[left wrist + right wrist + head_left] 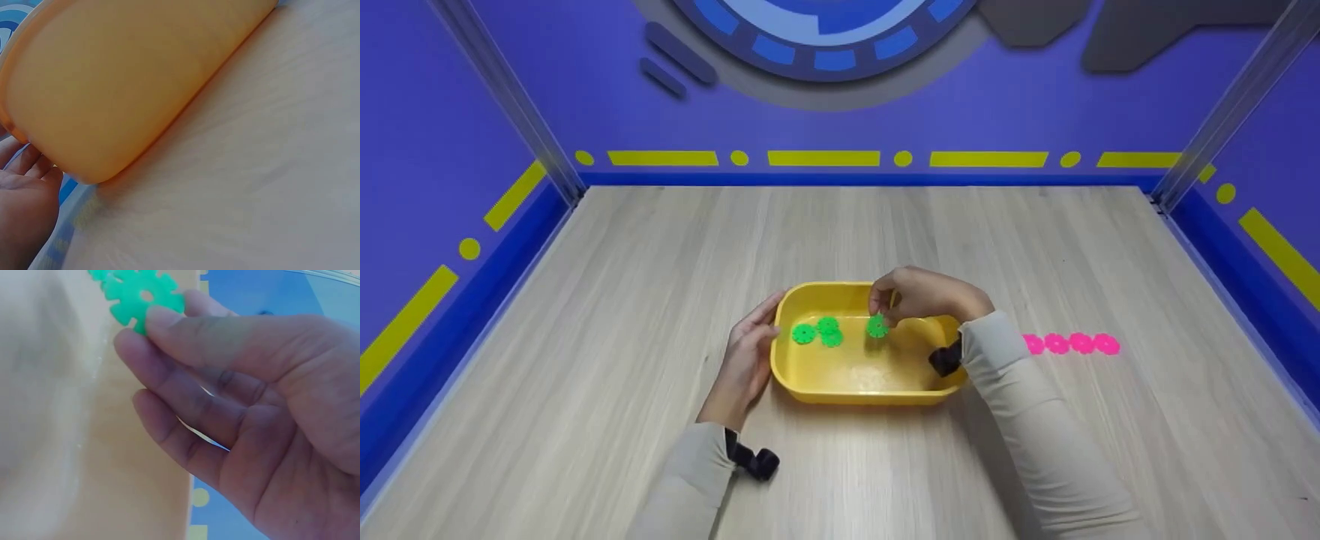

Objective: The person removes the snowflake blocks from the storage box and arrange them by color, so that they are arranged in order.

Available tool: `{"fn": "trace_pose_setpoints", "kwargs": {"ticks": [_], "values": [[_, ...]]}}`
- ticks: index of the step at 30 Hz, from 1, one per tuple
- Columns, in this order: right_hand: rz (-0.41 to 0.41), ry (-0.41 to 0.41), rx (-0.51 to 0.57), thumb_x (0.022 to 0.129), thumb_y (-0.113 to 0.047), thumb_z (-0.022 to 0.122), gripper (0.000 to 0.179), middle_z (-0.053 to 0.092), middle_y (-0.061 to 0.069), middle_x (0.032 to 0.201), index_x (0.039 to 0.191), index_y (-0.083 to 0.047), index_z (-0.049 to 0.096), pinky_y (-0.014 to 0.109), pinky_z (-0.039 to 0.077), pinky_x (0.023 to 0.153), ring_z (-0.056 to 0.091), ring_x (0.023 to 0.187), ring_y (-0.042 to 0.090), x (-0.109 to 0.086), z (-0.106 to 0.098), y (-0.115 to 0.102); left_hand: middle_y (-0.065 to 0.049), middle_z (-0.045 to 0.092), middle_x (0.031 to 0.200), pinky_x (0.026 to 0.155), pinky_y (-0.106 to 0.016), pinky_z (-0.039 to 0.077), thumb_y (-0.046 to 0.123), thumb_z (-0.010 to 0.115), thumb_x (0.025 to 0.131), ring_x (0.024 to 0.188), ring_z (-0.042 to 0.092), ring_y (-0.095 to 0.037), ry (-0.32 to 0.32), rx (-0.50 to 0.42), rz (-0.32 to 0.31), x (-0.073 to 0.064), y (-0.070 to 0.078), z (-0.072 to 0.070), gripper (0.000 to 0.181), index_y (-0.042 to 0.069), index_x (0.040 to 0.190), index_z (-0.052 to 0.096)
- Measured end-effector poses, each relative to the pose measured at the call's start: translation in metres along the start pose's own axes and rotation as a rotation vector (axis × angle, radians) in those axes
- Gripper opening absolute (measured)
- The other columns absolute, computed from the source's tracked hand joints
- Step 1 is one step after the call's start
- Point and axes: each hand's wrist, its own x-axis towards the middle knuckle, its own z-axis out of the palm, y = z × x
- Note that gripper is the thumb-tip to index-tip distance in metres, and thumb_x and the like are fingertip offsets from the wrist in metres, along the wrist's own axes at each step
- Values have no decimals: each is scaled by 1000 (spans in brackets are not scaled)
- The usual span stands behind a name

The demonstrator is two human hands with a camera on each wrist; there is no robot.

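A yellow plastic bin [855, 396] sits on the table in the head view. My left hand [750, 349] holds its left end, with the thumb at the rim; in the left wrist view the fingers [34, 163] meet the bin's outer wall [129, 84]. Over the inside of the bin, my right hand [919, 294] pinches a green notched disc [877, 326] between thumb and fingertips. The right wrist view shows this disc [143, 295] with a small centre hole and slots round its edge. Several more green discs [804, 334] lie in the bin's left part, two of them overlapping.
To the right of the bin, a row of pink notched discs [1081, 343] lies on the wooden table [675, 247], its left end hidden by the right sleeve [1035, 405]. Blue printed walls [832, 127] enclose the table at the back and sides.
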Motion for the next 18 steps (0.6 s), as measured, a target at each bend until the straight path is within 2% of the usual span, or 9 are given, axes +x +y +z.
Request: {"fn": "trace_pose_setpoints", "kwargs": {"ticks": [12, 18], "values": [[35, 23, 5, 82, -3, 69, 15, 69, 0, 92, 94, -11, 69, 31, 56, 79, 61, 87, 19, -20, -15, 2, -18, 27, 157, 119, -36, 24, -11, 37, 84, 146, 25, -24, -3, 19, 5, 0, -1, 0, 62, -7, 146, 31], [20, 31, 17, 83, -2, 68, 15, 70, 2, 94, 96, -10, 69, 33, 57, 80, 63, 88, 19, -31, -21, 6, -17, 28, 157, 119, -35, 25, -10, 37, 84, 146, 26, -24, -5, 15, 4, 0, -1, 0, 62, -6, 146, 31]]}}
